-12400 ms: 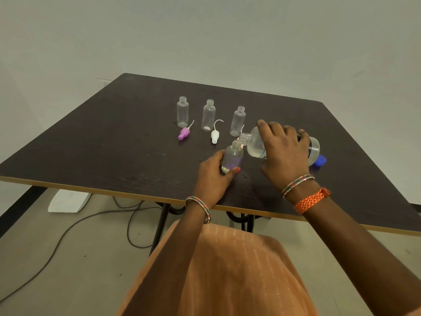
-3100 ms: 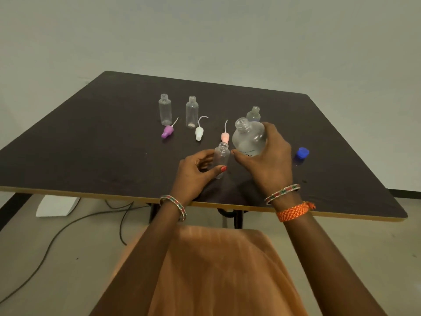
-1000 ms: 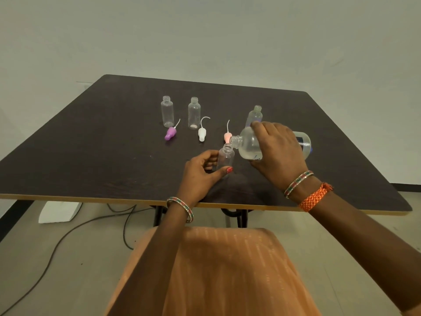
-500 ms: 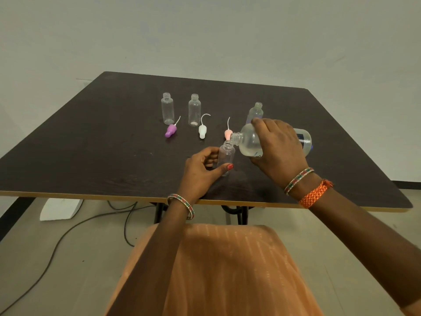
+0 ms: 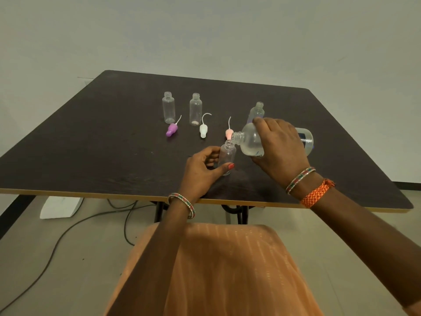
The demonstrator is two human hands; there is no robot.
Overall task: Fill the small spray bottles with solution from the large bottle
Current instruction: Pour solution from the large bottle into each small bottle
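Table point(image 5: 91, 156), dark with pale edge, stands by grey wall point(image 5: 205, 30).

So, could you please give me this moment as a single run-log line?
step: pouring | right hand: grips tilted large bottle | left hand: holds upright small bottle | mouths: close together | table: three more uncapped bottles

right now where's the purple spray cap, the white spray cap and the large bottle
purple spray cap point(image 5: 171, 130), head view, on its body
white spray cap point(image 5: 203, 130), head view, on its body
large bottle point(image 5: 248, 140), head view, on its clear shoulder
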